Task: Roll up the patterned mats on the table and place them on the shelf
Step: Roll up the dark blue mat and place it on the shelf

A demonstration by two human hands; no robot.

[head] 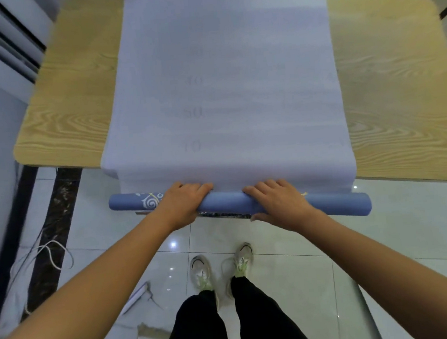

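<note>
In front of the surface, two light sports shoes stand on the glossy pale floor tiles, under black trousers. Thin white cords lie on the floor below the surface's left corner. Just off the near edge of the surface, both hands hold the roll, a tight smooth tube of the mat, in the air. Its outside is soft blue, with a white spiral pattern near the left end. The left hand and the right hand sit side by side on its middle, with the fingers curled over the top and gripping it; the right thumb goes under. From the roll the mat rises over the edge and lies flat along the middle of the surface. This side is pale lilac-white and matte, with faint blurred numbers. The surface is light wood with wavy grain and rounded corners.
</note>
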